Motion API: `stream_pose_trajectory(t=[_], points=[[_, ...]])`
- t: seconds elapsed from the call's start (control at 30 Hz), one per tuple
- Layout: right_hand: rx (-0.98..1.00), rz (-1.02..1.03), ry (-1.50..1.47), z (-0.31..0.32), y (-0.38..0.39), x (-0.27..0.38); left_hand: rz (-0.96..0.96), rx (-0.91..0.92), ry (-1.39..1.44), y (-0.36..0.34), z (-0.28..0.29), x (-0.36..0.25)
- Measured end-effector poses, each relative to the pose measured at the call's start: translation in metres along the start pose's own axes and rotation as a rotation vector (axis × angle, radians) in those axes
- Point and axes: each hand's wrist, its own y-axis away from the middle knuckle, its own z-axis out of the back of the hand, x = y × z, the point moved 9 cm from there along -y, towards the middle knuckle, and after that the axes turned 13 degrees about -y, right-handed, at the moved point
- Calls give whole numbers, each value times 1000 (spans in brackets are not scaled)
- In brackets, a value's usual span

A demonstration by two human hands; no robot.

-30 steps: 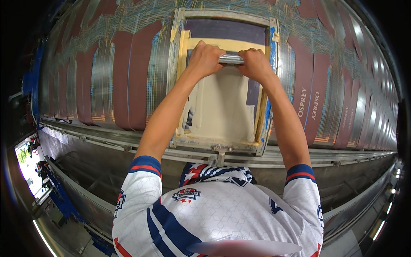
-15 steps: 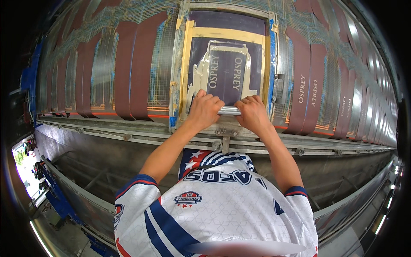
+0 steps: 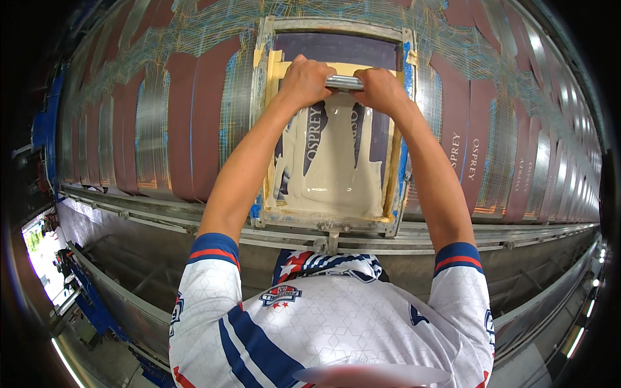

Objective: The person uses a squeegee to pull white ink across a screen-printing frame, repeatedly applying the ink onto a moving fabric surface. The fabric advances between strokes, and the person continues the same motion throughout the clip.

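Note:
A metal-handled squeegee (image 3: 345,82) lies across the far part of a screen printing frame (image 3: 260,116). My left hand (image 3: 306,83) is closed round its left end, and my right hand (image 3: 381,88) grips the right end. Both arms reach forward over the frame. Cream-coloured ink (image 3: 333,184) covers much of the dark screen mesh on the near side of the squeegee, pooled and glossy towards the near edge. Pale lettering shows through the mesh on either side of the ink. Yellow tape lines the inside of the frame. My hands hide the squeegee's ends and most of its blade.
Maroon fabric pieces (image 3: 207,123) lie in rows on the long, shiny printing table (image 3: 153,123) to the left. More maroon pieces with pale lettering (image 3: 457,123) lie to the right. A metal rail (image 3: 149,213) runs along the table's near edge, with a clamp (image 3: 332,240) at the frame.
Both hands have pushed the squeegee from the near end of the frame to its far part. Cream ink now spreads over the mesh behind it.

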Motion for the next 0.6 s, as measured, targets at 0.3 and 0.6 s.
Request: stream_pose_trajectory(t=[0.3, 0.6], points=[[-37, 70, 41, -25, 56, 27, -37, -129, 22, 57, 5, -38], [-9, 26, -124, -70, 206, 106, 56, -24, 48, 208, 25, -126]])
